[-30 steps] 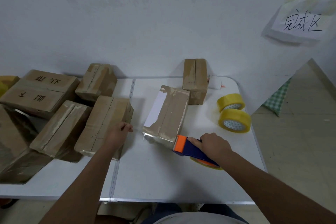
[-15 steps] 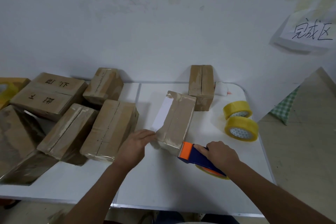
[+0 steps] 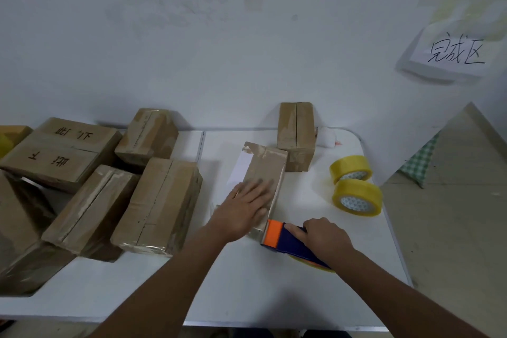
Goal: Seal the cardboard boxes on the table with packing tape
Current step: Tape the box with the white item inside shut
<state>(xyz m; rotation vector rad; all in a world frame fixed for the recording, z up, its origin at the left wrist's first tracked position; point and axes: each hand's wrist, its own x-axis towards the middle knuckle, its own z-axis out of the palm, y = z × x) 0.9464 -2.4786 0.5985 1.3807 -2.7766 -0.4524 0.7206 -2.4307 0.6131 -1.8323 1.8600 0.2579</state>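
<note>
A cardboard box (image 3: 267, 166) with a white label on its left side lies in the middle of the white table (image 3: 247, 288). My left hand (image 3: 245, 207) lies flat on the box's top with straight fingers. My right hand (image 3: 325, 237) grips a blue and orange tape dispenser (image 3: 284, 239), whose orange end touches the box's near right corner. A yellow tape roll shows under the dispenser.
Several other cardboard boxes (image 3: 162, 206) crowd the left half of the table, and one box (image 3: 296, 136) stands at the back against the wall. Two yellow tape rolls (image 3: 356, 196) lie on the right side near the table's edge. A paper sign (image 3: 452, 52) hangs on the wall.
My left hand moved right from the neighbouring box onto the top of the middle box and flattened there. The dispenser has stayed at the box's near corner.
</note>
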